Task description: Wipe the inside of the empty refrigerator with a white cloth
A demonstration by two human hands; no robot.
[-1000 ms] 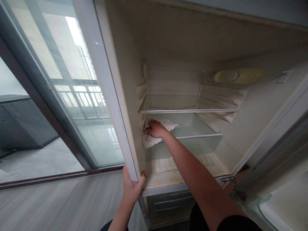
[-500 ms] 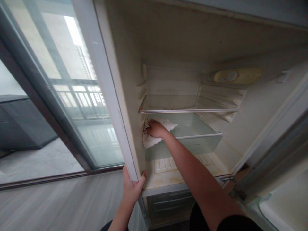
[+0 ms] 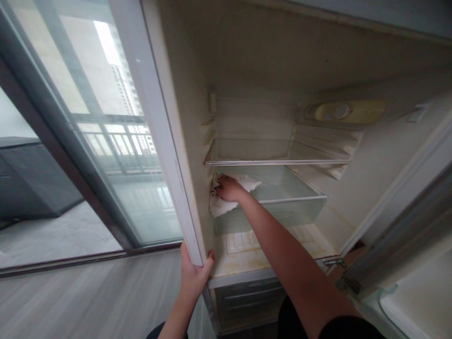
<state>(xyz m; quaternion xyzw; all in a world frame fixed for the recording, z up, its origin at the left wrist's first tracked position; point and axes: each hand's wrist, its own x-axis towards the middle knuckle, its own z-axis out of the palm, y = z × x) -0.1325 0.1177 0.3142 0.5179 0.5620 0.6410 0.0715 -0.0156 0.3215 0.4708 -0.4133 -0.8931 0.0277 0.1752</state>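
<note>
My right hand [image 3: 229, 188] reaches into the open refrigerator [image 3: 190, 141], its fingers closed on a white cloth [image 3: 223, 205]. The cloth lies crumpled at the left end of the lower glass shelf [image 3: 286, 184], against the inner side wall, and part of it hangs over the shelf's front edge. Lower down, my left hand [image 3: 195, 273] grips the refrigerator's left side edge, with the thumb on the inner side and the fingers wrapped round the outside. Above my right hand sits the upper glass shelf [image 3: 278, 162].
Yellowish stains mark the compartment floor [image 3: 247, 263]. A yellowed control housing with a dial [image 3: 342, 111] is on the right inner wall. The open door [image 3: 420, 282] stands at the right, near a metal hinge [image 3: 334, 262]. A drawer [image 3: 250, 301] is below; a sliding glass door [image 3: 141, 202] is at left.
Both hands and the cloth keep nearly the same places. Only a very slight shift of the view shows.
</note>
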